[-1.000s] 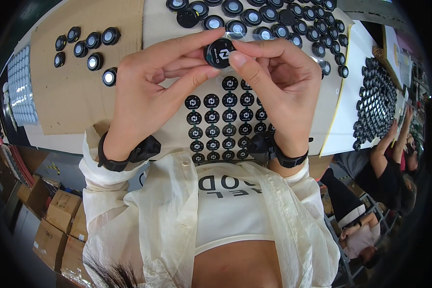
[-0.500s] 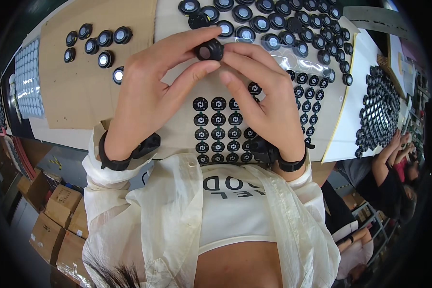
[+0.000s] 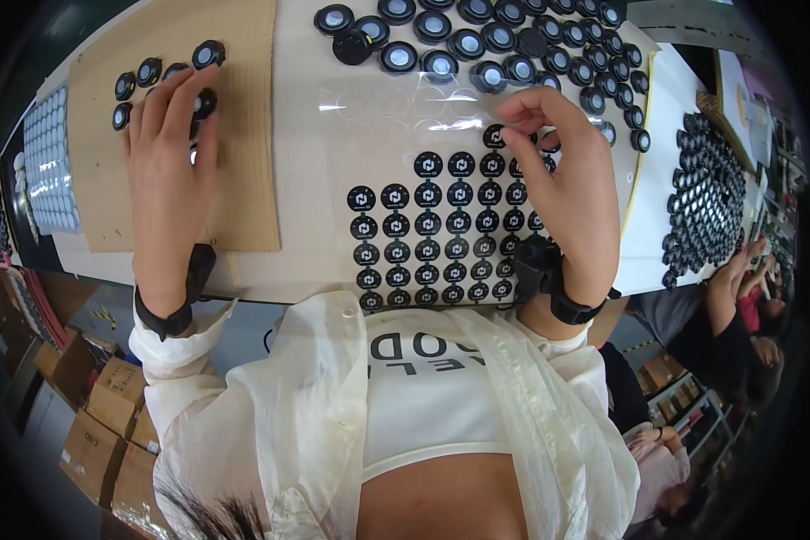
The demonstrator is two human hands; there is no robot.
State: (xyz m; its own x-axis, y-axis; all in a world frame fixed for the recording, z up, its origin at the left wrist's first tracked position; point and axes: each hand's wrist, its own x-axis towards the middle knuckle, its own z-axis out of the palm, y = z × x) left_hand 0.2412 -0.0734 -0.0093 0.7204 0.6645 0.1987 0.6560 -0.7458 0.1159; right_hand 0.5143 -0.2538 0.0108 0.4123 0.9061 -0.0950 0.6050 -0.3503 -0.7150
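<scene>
Over the cardboard sheet [image 3: 243, 180] at the left, my left hand [image 3: 166, 153] reaches among black round parts with pale centres. Its fingers are stretched out and the thumb stands apart. One such round part [image 3: 204, 103] lies between index finger and thumb; whether they touch it I cannot tell. Another round part [image 3: 209, 53] is at the fingertips, and others are partly hidden underneath. My right hand [image 3: 571, 171] hovers over rows of black round stickers [image 3: 427, 193] with a white mark. Thumb and index finger are apart, beside the top sticker [image 3: 495, 136], with nothing visible between them.
A clear plastic strip with circles [image 3: 396, 103] lies above the stickers. Many black round parts [image 3: 466, 44] fill the far side. At the left edge is a sheet of pale discs [image 3: 51, 162]; at the right, a dense group of parts [image 3: 706, 207]. Other people sit beyond.
My hands have parted from around a black round part. The left has swung to the cardboard; the right has shifted right, uncovering more stickers and the clear strip.
</scene>
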